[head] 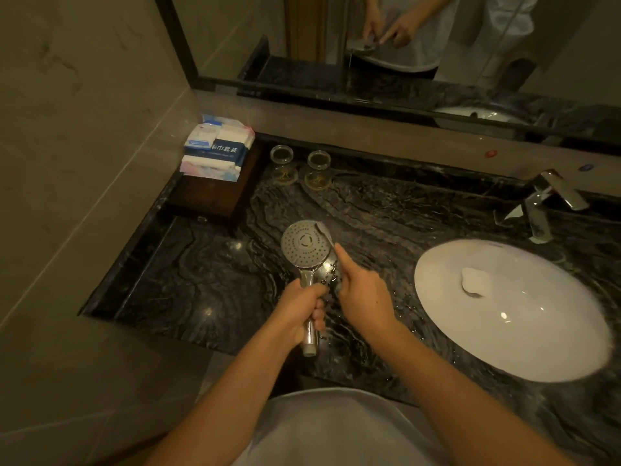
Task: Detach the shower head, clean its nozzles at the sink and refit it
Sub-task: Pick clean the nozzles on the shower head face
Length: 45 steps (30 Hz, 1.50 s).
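Black veined marble formed the countertop (208, 280) of a dim, beige-tiled bathroom, and over it, left of the sink (510, 311), the shower head (306, 244) was held face up, its round nozzle plate turned toward the camera. Its chrome handle ran down into the left hand (300, 311), whose fingers were wrapped round the handle, the bare threaded end poking out below the fist. Beside it on the sink side, the right hand (364, 290) pinched a small toothbrush (325, 232), forefinger stretched along its handle, and the brush end lay against the upper right rim of the nozzle plate. That white oval sink sat sunk into the marble with its stopper (474, 282) in the middle. Behind the sink stood an angular chrome faucet (547, 200). Well away from the sink, toward the back wall, two glasses (300, 168) stood side by side, and farther still, in the corner, a dark wooden box (215, 193) carried a stack of wrapped toiletry packets (217, 148). Above the backsplash behind the sink, a black-framed mirror (403, 45) reflected both hands at the shower head.
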Available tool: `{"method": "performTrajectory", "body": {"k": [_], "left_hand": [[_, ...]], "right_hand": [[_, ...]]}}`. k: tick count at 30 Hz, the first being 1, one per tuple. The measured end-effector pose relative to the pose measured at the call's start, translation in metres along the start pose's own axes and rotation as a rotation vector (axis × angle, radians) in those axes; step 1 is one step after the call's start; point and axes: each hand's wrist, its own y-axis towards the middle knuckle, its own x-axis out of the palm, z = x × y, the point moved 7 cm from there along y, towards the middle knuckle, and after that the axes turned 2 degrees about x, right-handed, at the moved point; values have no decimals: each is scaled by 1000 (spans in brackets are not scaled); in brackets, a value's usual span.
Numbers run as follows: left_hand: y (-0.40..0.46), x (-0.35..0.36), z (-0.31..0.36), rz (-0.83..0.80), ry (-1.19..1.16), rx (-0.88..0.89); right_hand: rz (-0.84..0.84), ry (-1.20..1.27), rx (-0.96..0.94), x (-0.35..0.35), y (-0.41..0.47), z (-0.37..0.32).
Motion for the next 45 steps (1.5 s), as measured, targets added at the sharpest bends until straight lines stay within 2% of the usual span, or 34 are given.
{"method": "performTrajectory", "body": {"k": [4,11,16,24,31,39,43,45], "left_hand": [[3,-5,1,37,-69,-5],[2,3,-1,44,-97,-7],[9,-6,2,64,-160,-23],[8,8,0,16,-97,-29],[14,-2,4,41,-158,-52],[12,12,5,16,-114,-51],[15,3,6,19,-111,-53],[14,2,2,16,-72,-53]], "right_hand": [[-70,11,-3,21,-22,0],[-29,3,2,5,14,-10],[-134,-44,-20,26,-23,1],[-51,27,19,2,20,-7],[-183,-64,-49,28,-32,9],[-61,-45,-13,3,9,6],[-182,-91,-111,28,-30,12],[-181,-98,-126,30,-30,15]]}}
